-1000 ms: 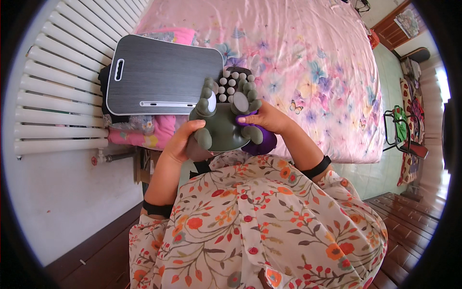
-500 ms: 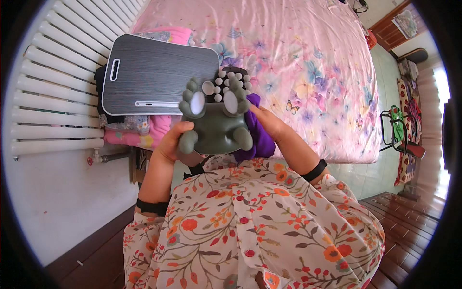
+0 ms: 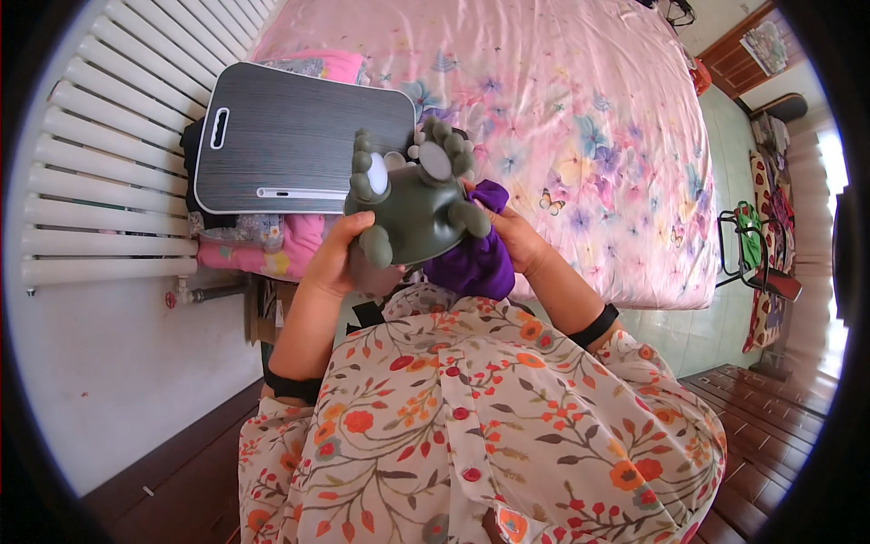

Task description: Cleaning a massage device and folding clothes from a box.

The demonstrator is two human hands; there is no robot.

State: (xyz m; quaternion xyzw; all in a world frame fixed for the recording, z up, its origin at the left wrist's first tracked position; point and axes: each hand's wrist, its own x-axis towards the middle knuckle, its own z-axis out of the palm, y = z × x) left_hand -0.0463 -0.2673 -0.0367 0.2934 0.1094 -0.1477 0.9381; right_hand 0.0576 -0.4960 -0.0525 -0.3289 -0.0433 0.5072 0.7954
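I hold a dark green plush toy (image 3: 417,208) with grey knobbly paws and pale round pads up in front of my chest. My left hand (image 3: 333,258) grips its lower left side. My right hand (image 3: 512,238) is on its right side, fingers pressed into a purple cloth part (image 3: 476,263) that hangs from the toy. The toy hides most of both palms. My floral-print sleeves and black wristbands show below.
A bed with a pink floral sheet (image 3: 562,109) fills the top. A dark grey lap tray (image 3: 290,150) with a handle slot lies on its left edge over pink bedding. A white radiator (image 3: 100,154) lines the left wall. Wooden floor lies at the lower right.
The plush toy has turned and tilted to the left in my hands. More of the purple cloth now shows at its right side.
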